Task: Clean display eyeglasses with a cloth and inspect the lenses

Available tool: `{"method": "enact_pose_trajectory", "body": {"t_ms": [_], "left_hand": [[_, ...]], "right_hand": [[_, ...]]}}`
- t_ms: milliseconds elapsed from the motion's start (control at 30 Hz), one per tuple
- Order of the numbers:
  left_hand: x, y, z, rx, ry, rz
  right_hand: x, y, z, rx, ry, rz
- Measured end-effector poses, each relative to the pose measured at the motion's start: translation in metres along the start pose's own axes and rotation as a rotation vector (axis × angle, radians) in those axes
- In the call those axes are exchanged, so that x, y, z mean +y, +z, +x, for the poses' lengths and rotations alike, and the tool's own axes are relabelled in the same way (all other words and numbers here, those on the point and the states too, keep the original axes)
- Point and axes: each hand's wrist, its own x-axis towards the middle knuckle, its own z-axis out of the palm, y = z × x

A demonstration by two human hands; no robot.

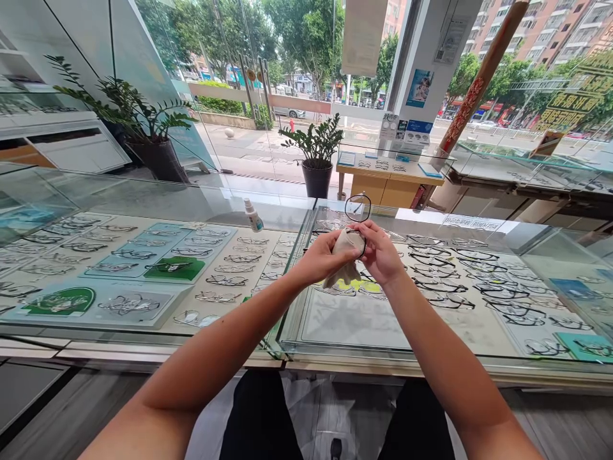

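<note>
Holding black-rimmed glasses (358, 207) and a pale cloth (341, 271) over a glass display counter (431, 348).
Gripping the cloth in the left hand (322, 257), fingers closed and pressing it over the lower lens; pinching the frame from the other side with the right hand (382, 253), fingers curled tight on the rim. Showing the upper lens bare above both hands. Raised above the seam between two counter sections. Looking down through the glass at rows of spectacle frames (445, 281). Flanked on the left by a small white spray bottle (253, 215), upright on the countertop, well apart from both hands.
</note>
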Motion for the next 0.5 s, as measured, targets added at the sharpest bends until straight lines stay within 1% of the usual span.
{"method": "enact_pose_trajectory", "body": {"t_ms": [133,233,333,433,500], "left_hand": [[-0.0026,0.0069,0.0011,0.164,0.011,-0.018],[0.0,0.0098,0.0012,0.214,0.012,-0.028],[0.0016,0.0082,0.0024,0.177,0.051,0.025],[0.0018,0.0038,0.0041,0.129,0.104,0.084],[0.0024,0.001,0.0042,0.089,0.115,0.089]], "right_hand": [[0.0049,0.005,-0.0019,-0.043,-0.039,-0.033],[0.0071,0.008,-0.0028,-0.082,-0.077,-0.039],[0.006,0.0079,-0.0028,-0.073,-0.066,-0.032],[0.0027,0.0048,-0.001,-0.017,-0.05,-0.026],[0.0007,0.0023,0.0009,0.008,-0.049,-0.03]]}}
